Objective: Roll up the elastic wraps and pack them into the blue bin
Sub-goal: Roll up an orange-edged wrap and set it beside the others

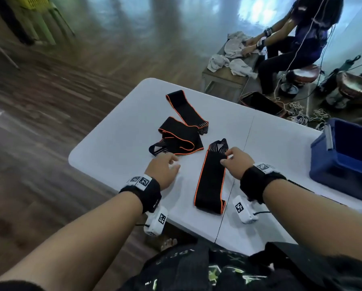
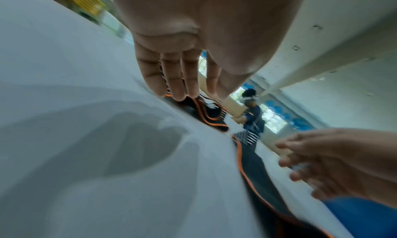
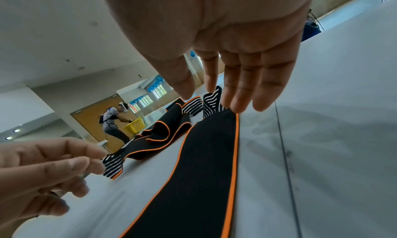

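Three black elastic wraps with orange edges lie unrolled on the white table. The nearest wrap is laid out straight, its striped loop end pointing away from me. My right hand is at that far end, fingers straight, tips touching the wrap's right edge. My left hand hovers relaxed over bare table to the wrap's left and holds nothing. A crumpled wrap lies just beyond it, and a third wrap lies farther back. The blue bin stands at the right.
The table's left edge and rounded corner are close to my left hand. Beyond the table at the back right, another person sits at a low bench with white cloths. Stools and tangled cables lie on the floor there.
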`<action>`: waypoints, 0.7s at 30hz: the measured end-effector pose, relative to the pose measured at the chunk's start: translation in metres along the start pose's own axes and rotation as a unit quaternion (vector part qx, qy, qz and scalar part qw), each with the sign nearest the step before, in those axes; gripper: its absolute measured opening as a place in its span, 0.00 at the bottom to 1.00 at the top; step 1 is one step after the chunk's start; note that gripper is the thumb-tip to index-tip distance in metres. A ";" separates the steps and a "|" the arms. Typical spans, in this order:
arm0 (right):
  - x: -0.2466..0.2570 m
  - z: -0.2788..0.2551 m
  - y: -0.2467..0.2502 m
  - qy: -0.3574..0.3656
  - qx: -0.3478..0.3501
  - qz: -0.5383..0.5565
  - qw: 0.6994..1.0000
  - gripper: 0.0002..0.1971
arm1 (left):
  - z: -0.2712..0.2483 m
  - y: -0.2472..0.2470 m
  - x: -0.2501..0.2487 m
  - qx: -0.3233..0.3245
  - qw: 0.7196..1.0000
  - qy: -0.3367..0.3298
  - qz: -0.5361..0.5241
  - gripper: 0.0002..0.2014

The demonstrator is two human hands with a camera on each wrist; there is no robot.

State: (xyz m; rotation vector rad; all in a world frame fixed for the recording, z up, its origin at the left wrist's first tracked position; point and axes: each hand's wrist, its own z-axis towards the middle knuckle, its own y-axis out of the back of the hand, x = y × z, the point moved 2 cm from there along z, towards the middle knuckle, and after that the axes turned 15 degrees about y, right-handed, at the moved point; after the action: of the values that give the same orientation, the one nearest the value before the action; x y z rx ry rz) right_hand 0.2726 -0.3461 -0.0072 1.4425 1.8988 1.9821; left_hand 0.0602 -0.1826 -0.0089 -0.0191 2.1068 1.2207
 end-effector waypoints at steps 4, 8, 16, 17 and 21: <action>0.007 0.021 -0.001 -0.009 0.019 -0.036 0.999 0.13 | 0.040 0.024 0.022 -0.060 0.987 0.148 0.021 0.26; 0.012 0.035 -0.001 -0.023 0.017 -0.055 0.998 0.16 | 0.069 0.033 0.031 -0.042 0.983 0.177 0.029 0.26; 0.017 0.051 0.000 -0.010 -0.017 -0.040 0.999 0.24 | 0.080 0.070 -0.001 -0.064 0.992 0.075 -0.081 0.11; 0.019 0.053 0.000 -0.005 -0.009 -0.042 0.999 0.26 | 0.080 0.076 -0.009 -0.060 0.992 0.057 -0.097 0.10; 0.027 0.068 0.002 -0.010 0.045 -0.066 0.997 0.16 | 0.077 0.098 -0.041 -0.032 0.982 0.001 -0.185 0.09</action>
State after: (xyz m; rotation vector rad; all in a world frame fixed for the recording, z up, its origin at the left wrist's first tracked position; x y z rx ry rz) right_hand 0.3007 -0.2787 -0.0031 1.3134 2.0427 1.8401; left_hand 0.1014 -0.0813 0.0642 -0.4236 1.9532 1.0606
